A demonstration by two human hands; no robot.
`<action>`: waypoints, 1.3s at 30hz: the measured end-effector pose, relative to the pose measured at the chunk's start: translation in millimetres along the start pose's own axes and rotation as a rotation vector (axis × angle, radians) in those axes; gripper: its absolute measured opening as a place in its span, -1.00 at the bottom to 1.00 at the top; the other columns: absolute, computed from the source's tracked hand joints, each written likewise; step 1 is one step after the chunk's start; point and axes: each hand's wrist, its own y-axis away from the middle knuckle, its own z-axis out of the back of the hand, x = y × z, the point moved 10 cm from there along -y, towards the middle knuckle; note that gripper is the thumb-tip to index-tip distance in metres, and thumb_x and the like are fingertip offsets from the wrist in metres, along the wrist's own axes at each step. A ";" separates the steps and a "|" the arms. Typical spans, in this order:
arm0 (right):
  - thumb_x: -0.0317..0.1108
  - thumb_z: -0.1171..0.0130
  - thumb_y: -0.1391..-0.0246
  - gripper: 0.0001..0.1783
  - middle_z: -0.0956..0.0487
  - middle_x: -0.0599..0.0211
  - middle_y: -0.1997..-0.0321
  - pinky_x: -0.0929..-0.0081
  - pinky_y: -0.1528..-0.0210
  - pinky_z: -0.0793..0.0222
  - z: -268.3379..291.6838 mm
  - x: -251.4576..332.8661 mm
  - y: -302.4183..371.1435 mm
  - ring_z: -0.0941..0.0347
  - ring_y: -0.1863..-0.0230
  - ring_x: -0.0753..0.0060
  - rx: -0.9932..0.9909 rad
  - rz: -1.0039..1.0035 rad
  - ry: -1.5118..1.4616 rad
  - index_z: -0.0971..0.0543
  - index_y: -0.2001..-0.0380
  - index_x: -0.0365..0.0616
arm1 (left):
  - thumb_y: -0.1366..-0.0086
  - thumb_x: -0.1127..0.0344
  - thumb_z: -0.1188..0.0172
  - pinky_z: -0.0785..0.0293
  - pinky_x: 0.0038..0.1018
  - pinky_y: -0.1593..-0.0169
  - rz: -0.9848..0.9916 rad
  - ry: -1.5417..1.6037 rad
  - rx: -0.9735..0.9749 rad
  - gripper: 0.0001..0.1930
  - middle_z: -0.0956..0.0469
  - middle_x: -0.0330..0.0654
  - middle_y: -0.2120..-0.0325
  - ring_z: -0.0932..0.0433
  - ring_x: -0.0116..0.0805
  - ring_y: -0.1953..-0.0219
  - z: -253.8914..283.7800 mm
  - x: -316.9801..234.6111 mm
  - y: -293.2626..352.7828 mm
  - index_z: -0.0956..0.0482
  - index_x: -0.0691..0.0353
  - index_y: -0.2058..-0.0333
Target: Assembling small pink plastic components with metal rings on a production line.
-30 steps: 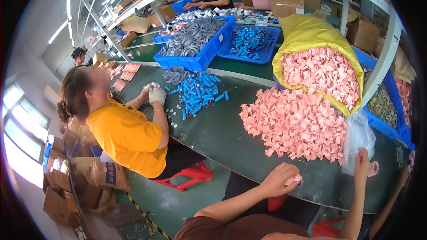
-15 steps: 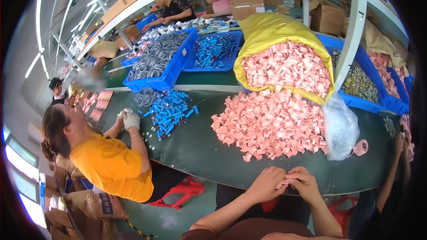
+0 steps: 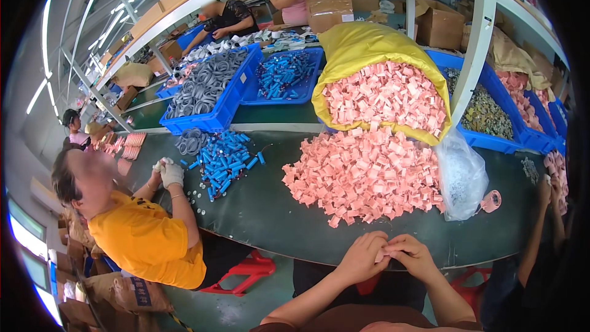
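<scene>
My left hand [image 3: 362,258] and my right hand [image 3: 413,256] meet over the near edge of the dark green table. Their fingertips are closed together on a small pink plastic part [image 3: 380,254], most of it covered by the fingers. Just beyond my hands spreads a big heap of similar pink plastic parts [image 3: 362,175]. Behind it a yellow sack [image 3: 362,37] lies with its mouth facing me, full of the same parts. To the right of the heap are a clear plastic bag [image 3: 462,178] with small contents and a single pink round piece [image 3: 490,201].
At left, a co-worker in an orange shirt [image 3: 138,233] works with white-gloved hands beside blue cylindrical components [image 3: 221,163]. Blue bins hold grey rings [image 3: 212,80], blue components [image 3: 286,74] and small metal pieces [image 3: 485,110]. A white post [image 3: 476,55] rises at right. Another person's hands [image 3: 550,190] are far right.
My view has shifted slightly, so the scene sits a little further left. My hands stay together, their fingers slightly re-posed, and more of the pink part shows. The co-worker's head has turned.
</scene>
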 end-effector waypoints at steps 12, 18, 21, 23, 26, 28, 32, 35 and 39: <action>-0.57 -0.24 -0.17 -0.85 -0.59 0.38 0.21 0.56 0.02 -0.43 -8.3 -38.3 4.8 -0.52 0.13 0.57 -0.144 -0.329 -0.477 -0.55 0.19 -0.20 | -0.07 0.36 -0.38 -0.40 -0.19 0.01 -0.016 -0.025 -0.126 -0.56 -0.48 -0.05 0.08 -0.50 0.01 0.04 -0.9 -3.1 1.5 -0.39 0.21 0.09; -0.58 -0.19 -0.17 -0.86 -0.57 0.42 0.24 0.61 0.06 -0.42 -10.7 -53.3 12.1 -0.49 0.19 0.60 -0.278 -0.314 -0.550 -0.53 0.21 -0.17 | -0.05 0.37 -0.38 -0.38 -0.22 0.07 -0.039 -0.073 -0.129 -0.56 -0.48 -0.09 0.12 -0.49 -0.04 0.10 -6.2 -8.0 1.3 -0.40 0.20 0.10; -0.55 -0.19 -0.20 -0.88 -0.57 0.42 0.25 0.62 0.10 -0.41 -8.7 -57.5 13.3 -0.49 0.22 0.61 -0.299 -0.354 -0.513 -0.53 0.19 -0.16 | -0.07 0.36 -0.37 -0.37 -0.23 0.08 -0.028 -0.060 -0.146 -0.58 -0.49 -0.11 0.13 -0.48 -0.06 0.11 -4.7 -6.0 3.3 -0.43 0.18 0.10; -0.51 -0.19 -0.23 -0.89 -0.57 0.42 0.26 0.62 0.10 -0.42 -9.3 -60.0 16.2 -0.50 0.22 0.60 -0.281 -0.411 -0.596 -0.53 0.19 -0.16 | -0.08 0.35 -0.36 -0.36 -0.23 0.08 -0.032 -0.073 -0.151 -0.60 -0.49 -0.13 0.13 -0.48 -0.07 0.11 -1.2 -8.7 2.4 -0.46 0.16 0.09; -0.49 -0.18 -0.26 -0.88 -0.58 0.40 0.20 0.60 0.03 -0.41 -10.5 -50.1 15.9 -0.50 0.15 0.58 -0.257 -0.406 -0.596 -0.53 0.15 -0.17 | -0.08 0.35 -0.37 -0.36 -0.24 0.08 -0.044 -0.085 -0.155 -0.62 -0.51 -0.16 0.14 -0.48 -0.09 0.12 2.1 -9.6 1.8 -0.51 0.13 0.10; -0.48 -0.18 -0.27 -0.88 -0.58 0.38 0.18 0.60 0.01 -0.41 -12.4 -47.6 16.8 -0.50 0.13 0.58 -0.257 -0.389 -0.590 -0.53 0.14 -0.17 | -0.07 0.36 -0.38 -0.36 -0.24 0.08 -0.049 -0.085 -0.157 -0.62 -0.53 -0.17 0.16 -0.49 -0.09 0.14 1.1 -8.7 4.7 -0.53 0.12 0.11; -0.47 -0.17 -0.28 -0.87 -0.58 0.36 0.13 0.55 -0.05 -0.40 -14.8 -39.0 14.4 -0.50 0.08 0.56 -0.294 -0.323 -0.527 -0.52 0.12 -0.19 | -0.08 0.36 -0.39 -0.36 -0.25 0.08 -0.032 -0.044 -0.201 -0.66 -0.55 -0.20 0.17 -0.50 -0.12 0.14 2.2 -1.4 9.3 -0.54 0.09 0.14; -0.46 -0.16 -0.29 -0.87 -0.59 0.34 0.12 0.51 -0.07 -0.41 -15.4 -43.0 13.8 -0.50 0.07 0.53 -0.299 -0.299 -0.540 -0.52 0.12 -0.20 | -0.08 0.37 -0.40 -0.36 -0.26 0.08 -0.047 -0.045 -0.223 -0.67 -0.56 -0.21 0.19 -0.50 -0.14 0.15 5.3 -2.0 11.1 -0.53 0.09 0.17; -0.46 -0.18 -0.29 -0.85 -0.60 0.32 0.09 0.50 -0.10 -0.39 -23.0 -53.1 14.4 -0.51 0.05 0.51 -0.238 -0.411 -0.761 -0.54 0.10 -0.21 | -0.08 0.38 -0.41 -0.36 -0.26 0.11 -0.075 -0.022 -0.245 -0.69 -0.57 -0.22 0.22 -0.52 -0.15 0.17 9.8 -2.3 12.4 -0.52 0.08 0.19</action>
